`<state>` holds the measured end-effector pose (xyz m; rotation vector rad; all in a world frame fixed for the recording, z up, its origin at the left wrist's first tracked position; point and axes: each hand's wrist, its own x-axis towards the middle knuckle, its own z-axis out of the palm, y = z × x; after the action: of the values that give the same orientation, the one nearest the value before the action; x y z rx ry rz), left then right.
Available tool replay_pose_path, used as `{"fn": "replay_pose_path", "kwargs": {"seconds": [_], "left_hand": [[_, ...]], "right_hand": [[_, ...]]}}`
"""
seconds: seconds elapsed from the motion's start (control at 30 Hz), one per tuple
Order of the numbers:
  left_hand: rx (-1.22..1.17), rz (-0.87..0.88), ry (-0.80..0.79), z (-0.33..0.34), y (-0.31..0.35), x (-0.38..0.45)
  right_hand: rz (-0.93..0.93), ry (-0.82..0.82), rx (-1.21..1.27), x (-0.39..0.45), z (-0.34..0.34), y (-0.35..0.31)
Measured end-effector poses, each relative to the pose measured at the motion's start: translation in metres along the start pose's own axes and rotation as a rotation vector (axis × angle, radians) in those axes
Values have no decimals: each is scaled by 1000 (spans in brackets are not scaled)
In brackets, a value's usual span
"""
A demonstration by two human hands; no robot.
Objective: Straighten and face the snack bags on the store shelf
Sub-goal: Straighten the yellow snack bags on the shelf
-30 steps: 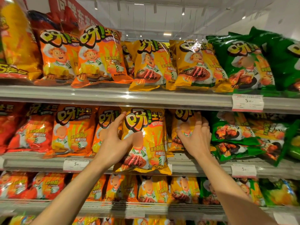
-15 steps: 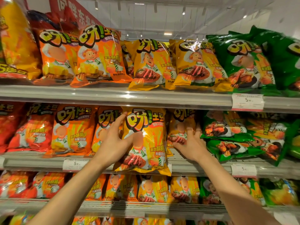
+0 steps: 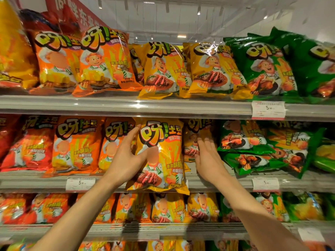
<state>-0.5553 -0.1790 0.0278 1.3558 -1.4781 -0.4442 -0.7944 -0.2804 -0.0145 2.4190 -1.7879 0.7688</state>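
While my left hand (image 3: 126, 161) grips the front yellow bag (image 3: 160, 156) on the middle shelf (image 3: 36, 182), thumb across its face, my flat, open right hand (image 3: 206, 160) should square the yellow bag behind (image 3: 194, 136) gently.

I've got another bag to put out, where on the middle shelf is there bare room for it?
One bare patch: the shelf floor between the front yellow bag and the toppled green bags, beside the right hand. Left of the left hand, the orange bags stand packed.
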Motion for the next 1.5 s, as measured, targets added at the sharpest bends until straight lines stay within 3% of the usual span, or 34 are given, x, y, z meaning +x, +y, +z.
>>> {"fn": "replay_pose_path", "kwargs": {"seconds": [0.13,0.2,0.3,0.4,0.63,0.73,1.03,1.2,1.27,1.4,1.5], "left_hand": [[-14,23,-24,7,1,1],[-17,26,-28,9,1,1],[-23,28,-28,12,2,2],[-37,26,-32,11,2,3],[-36,16,-33,12,3,2],[-43,18,-32,12,2,2],[-64,11,-42,11,0,1],[-75,17,-44,9,-2,-3],[-84,23,-31,10,-3,-6],[-107,26,-60,23,-4,-15],[-167,48,-87,39,-2,-14]], "right_hand": [[-211,180,-163,-2,-22,13],[-197,246,-349,4,-28,26],[-75,188,-507,8,-34,48],[-91,126,-588,6,-33,77],[-172,192,-476,9,-35,67],[-241,124,-442,14,-17,49],[-62,-15,-364,43,0,36],[-45,-6,-71,33,-15,28],[-32,19,209,14,-29,15],[23,-204,771,-34,-49,-18],[39,-212,1029,-51,-47,-20]]}}
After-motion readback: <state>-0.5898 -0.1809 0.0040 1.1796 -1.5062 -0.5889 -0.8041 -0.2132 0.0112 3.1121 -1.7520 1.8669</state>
